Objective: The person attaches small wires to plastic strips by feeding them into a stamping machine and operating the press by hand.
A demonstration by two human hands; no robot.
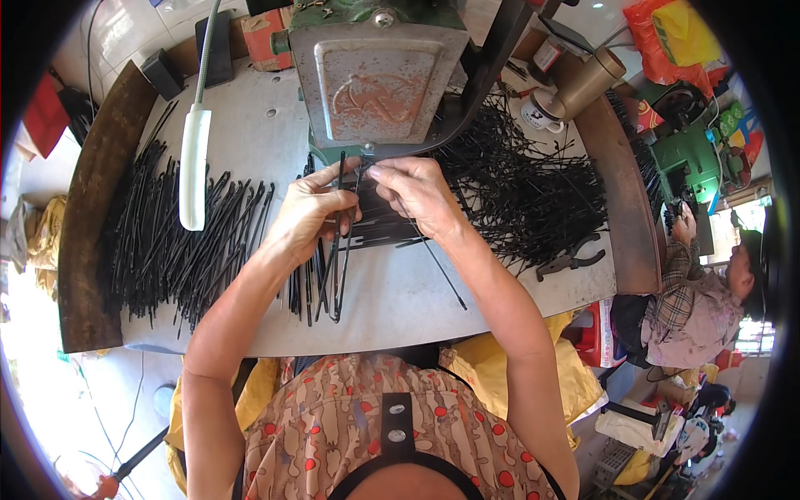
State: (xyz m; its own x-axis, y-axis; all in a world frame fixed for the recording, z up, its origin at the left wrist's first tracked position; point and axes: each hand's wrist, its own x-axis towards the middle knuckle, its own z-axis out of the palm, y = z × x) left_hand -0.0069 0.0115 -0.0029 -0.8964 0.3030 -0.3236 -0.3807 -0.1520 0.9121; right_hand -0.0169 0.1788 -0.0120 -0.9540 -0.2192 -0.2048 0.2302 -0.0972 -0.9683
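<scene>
Both hands meet just under the head of a green and grey machine (379, 87), at its small working tip. My left hand (312, 208) is closed, pinching slender black strips (341, 279) that hang down toward the table's near edge. In my right hand (421, 192), fingertips pressed together, is another thin black strip (437, 265), slanting down to the right. The upper ends of the strips come together between my fingertips; whether they are joined cannot be made out. Behind my hands, more dark strips (383, 221) lie crosswise on the table.
Long black strips (167, 242) lie in a heap on the left, below a white lamp (193, 167). A tangled pile of black strips (533, 183) covers the right, with pliers (571, 257), a white mug (542, 112) and raised wooden sides (617, 183). Another person (696, 308) sits at far right.
</scene>
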